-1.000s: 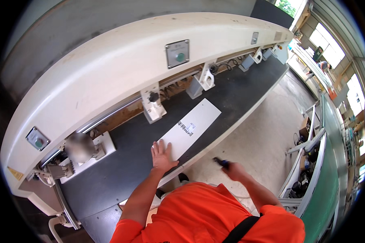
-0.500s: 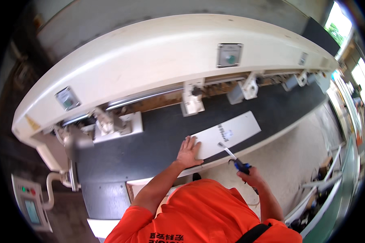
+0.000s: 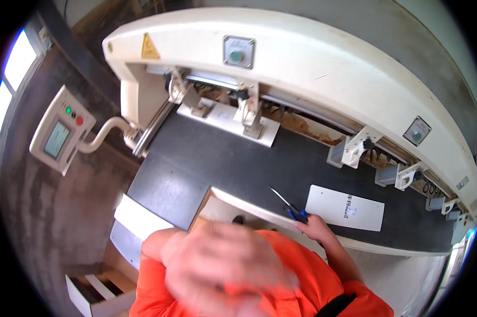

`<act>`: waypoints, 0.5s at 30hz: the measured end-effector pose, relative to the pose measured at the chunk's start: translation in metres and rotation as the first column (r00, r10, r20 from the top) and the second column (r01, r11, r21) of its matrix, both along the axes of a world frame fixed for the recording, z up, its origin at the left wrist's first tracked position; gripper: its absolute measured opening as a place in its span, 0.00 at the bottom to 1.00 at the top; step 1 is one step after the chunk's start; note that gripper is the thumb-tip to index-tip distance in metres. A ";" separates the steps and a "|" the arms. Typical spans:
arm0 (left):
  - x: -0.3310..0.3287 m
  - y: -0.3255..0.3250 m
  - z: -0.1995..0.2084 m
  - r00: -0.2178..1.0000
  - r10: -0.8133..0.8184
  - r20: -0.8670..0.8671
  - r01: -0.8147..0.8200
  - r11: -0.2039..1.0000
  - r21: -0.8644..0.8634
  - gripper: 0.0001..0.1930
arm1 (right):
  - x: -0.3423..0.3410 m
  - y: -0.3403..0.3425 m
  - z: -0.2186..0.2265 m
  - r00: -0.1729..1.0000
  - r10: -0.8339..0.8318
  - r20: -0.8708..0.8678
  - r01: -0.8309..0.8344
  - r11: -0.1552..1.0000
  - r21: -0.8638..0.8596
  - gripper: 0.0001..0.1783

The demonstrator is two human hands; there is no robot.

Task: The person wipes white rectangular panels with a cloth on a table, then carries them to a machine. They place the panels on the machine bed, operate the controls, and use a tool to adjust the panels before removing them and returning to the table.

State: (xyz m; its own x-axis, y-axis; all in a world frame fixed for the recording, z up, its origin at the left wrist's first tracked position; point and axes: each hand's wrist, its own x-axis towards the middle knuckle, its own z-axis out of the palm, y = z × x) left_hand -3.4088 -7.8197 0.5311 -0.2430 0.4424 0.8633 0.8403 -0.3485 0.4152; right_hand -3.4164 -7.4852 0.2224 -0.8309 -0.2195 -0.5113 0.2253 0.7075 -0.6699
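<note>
My right hand [image 3: 313,228] is closed around a blue-and-black air blow gun [image 3: 295,212]. Its thin metal nozzle points up and left over the black worktop [image 3: 233,169], left of a white panel [image 3: 342,210]. That panel lies flat near the front edge, with dark printing and a small label on it. In front of my chest, close to the camera, my left hand [image 3: 222,264] is raised and heavily blurred, so its fingers cannot be made out. A second white panel [image 3: 273,132] lies farther back, under two metal clamps [image 3: 253,119].
A cream machine beam [image 3: 323,58] with green buttons arches across the back. At left, a control panel [image 3: 58,134] hangs on a bent arm. More clamp heads [image 3: 355,150] stand along the right. A white board [image 3: 140,216] and an open box [image 3: 98,293] are at lower left.
My view has turned left. My left hand has come off the near panel and up before my chest. The blow gun, still in my right hand, has its nozzle away from that panel.
</note>
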 end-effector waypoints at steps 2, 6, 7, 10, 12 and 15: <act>0.010 0.002 0.018 0.992 -0.036 -0.122 0.044 0.997 0.063 0.09 | -0.008 -0.030 -0.011 0.986 0.157 -0.047 -0.156 0.988 0.020 0.22; 0.014 0.009 0.016 0.979 0.131 -0.155 -0.109 0.983 0.145 0.13 | -0.008 -0.071 0.009 0.977 0.213 0.014 -0.212 0.976 -0.048 0.28; 0.012 0.012 0.015 0.978 0.136 -0.157 -0.111 0.981 0.157 0.14 | -0.004 -0.069 0.000 0.983 0.185 0.005 -0.185 0.981 -0.059 0.28; 0.006 0.014 0.014 0.975 0.153 -0.164 -0.118 0.971 0.207 0.17 | 0.014 -0.051 -0.028 0.991 0.133 0.015 -0.130 0.985 -0.115 0.28; 0.000 0.022 0.002 0.970 0.158 -0.187 -0.102 0.956 0.277 0.20 | 0.013 -0.052 -0.014 0.994 0.094 0.049 -0.090 0.993 -0.070 0.28; -0.004 0.020 -0.003 0.978 0.128 -0.166 -0.077 0.956 0.285 0.17 | 0.015 -0.047 -0.017 0.996 0.048 0.075 -0.044 0.998 -0.053 0.28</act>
State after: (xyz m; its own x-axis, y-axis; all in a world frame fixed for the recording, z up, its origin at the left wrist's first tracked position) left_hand -3.4128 -7.8000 0.5280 -0.1035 0.1624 0.9813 0.9293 -0.3358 0.1536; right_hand -3.4017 -7.5324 0.2050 -0.7785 -0.2840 -0.5597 0.2451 0.6834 -0.6877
